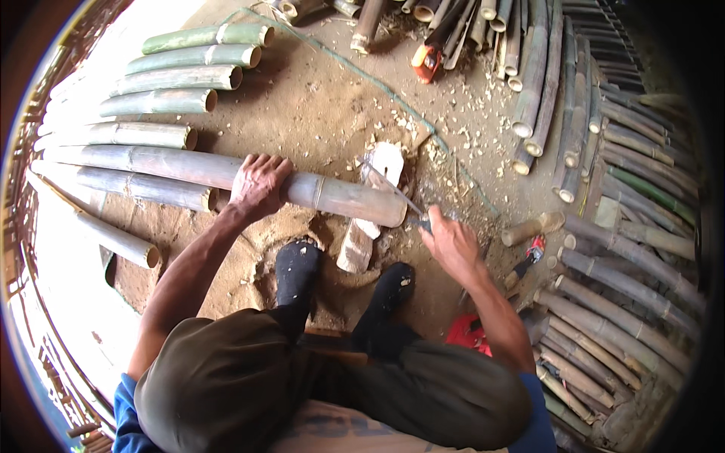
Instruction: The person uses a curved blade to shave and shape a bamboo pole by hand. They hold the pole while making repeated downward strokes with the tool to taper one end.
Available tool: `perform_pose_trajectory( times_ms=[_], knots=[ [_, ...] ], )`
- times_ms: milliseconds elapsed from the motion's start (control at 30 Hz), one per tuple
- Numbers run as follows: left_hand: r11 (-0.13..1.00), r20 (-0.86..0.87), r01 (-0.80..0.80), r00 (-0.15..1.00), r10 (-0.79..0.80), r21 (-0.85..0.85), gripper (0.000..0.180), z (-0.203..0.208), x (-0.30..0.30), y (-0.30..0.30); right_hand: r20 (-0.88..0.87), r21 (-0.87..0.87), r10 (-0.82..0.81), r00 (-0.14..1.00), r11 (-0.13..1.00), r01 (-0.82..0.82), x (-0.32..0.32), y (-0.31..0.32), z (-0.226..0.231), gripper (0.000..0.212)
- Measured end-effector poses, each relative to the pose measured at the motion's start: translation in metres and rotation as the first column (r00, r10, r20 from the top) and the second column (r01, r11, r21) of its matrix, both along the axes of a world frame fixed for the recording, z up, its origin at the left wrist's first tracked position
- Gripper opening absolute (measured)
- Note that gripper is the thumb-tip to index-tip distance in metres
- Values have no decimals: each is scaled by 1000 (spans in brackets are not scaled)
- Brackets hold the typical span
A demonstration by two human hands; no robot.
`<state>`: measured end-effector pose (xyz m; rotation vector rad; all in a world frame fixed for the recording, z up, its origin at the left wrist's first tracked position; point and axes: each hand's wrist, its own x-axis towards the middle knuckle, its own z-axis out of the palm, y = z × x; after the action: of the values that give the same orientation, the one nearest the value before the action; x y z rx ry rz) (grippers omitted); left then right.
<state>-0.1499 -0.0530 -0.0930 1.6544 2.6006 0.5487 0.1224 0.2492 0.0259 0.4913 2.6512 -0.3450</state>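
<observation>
My head camera looks down on a brown earthen floor [317, 113], strewn with pale shavings [476, 117] toward the upper right. A green cord [396, 98] runs diagonally over it from the top. Cut bamboo poles [170, 78] lie in a row at upper left, ends facing right; stacked poles [630, 291] crowd the right side. I see a red object [467, 332] at lower right, too unclear to name.

The thick bamboo pole [347, 198] slants from the left edge to the centre of the frame, its cut end over a pale wooden block [388, 160]. The left forearm reaches up from lower left, and the left hand [260, 185] is clasped over the pole's top, knuckles up. From lower right, the right hand [455, 243] is closed around the handle of a thin-bladed tool [394, 189], blade pointing up-left beside the pole's end; I can't tell whether they touch.
</observation>
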Motion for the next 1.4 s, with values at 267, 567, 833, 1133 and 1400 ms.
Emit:
perform_pose_trajectory(
  times_ms=[267,567,833,1133,1400],
  knots=[
    [1000,-14,-27,1000,27,-6,27,-5,1,-3,-625,-81,118,771,973,-215,10,-11,-4,28],
    [997,-28,-66,998,65,-44,23,-4,5,-7,-438,-152,21,899,983,-98,-10,-25,45,31],
    [993,-124,-95,989,85,-71,47,-10,1,-6,-168,-52,56,984,997,-65,-4,8,-6,31],
    [755,434,194,891,132,-627,60,27,-36,36,-400,-121,40,916,988,-96,12,8,-16,32],
    [919,238,45,970,53,-392,48,9,-22,8,-511,-145,78,856,974,-176,-23,-26,47,31]
  ],
)
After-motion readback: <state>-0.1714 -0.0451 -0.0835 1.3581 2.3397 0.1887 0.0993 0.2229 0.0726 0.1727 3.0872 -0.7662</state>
